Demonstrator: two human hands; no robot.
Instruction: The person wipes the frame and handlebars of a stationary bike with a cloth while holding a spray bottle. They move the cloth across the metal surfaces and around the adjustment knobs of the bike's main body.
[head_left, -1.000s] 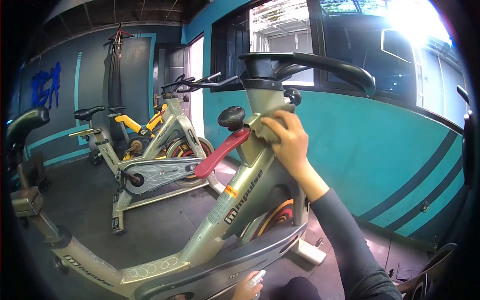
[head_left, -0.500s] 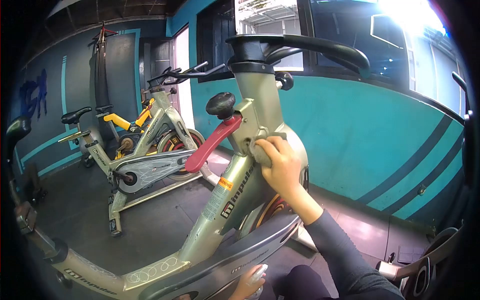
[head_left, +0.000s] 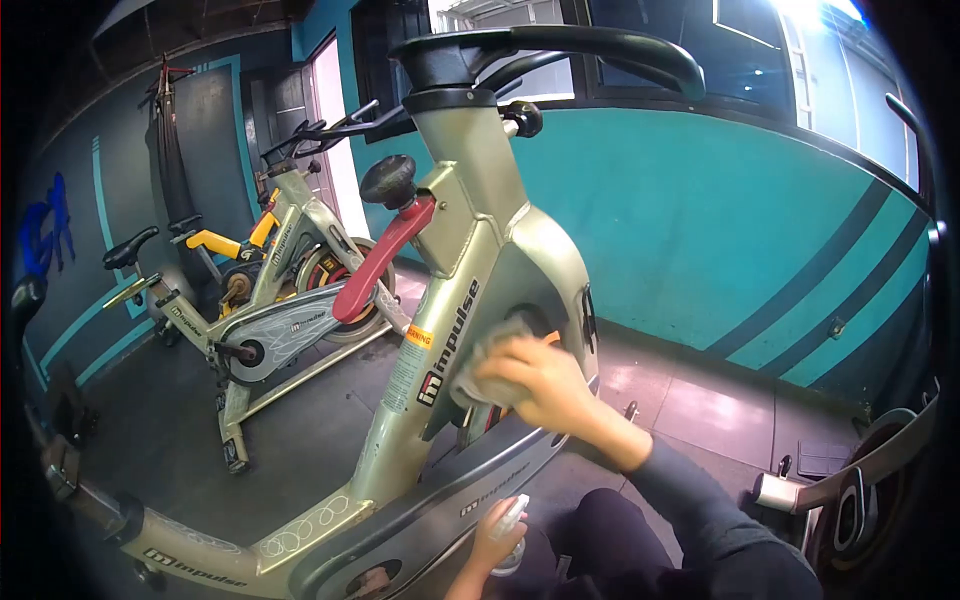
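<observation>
My right hand (head_left: 548,388) is closed on a grey cloth (head_left: 476,372), which is pressed near the flywheel opening of a gold-silver exercise bike (head_left: 388,440). The hand and cloth are slightly blurred. Low in the view, my left hand (head_left: 490,540) grips a spray bottle (head_left: 514,512) with a white head; its lower part is partly hidden. On the bike's frame, a red lever (head_left: 385,258) and a black knob (head_left: 388,182) stand to the upper left of the cloth. Black handlebars (head_left: 600,45) top the bike's post.
A second exercise bike (head_left: 290,325) stands behind on the left, with a yellow one (head_left: 215,242) beyond it. Part of another machine (head_left: 790,492) is at the lower right. A teal wall (head_left: 650,200) with windows runs along the right side.
My right hand has moved the cloth down from beside the red lever's base to the flywheel area. The view has shifted, showing more of my left hand and the spray bottle.
</observation>
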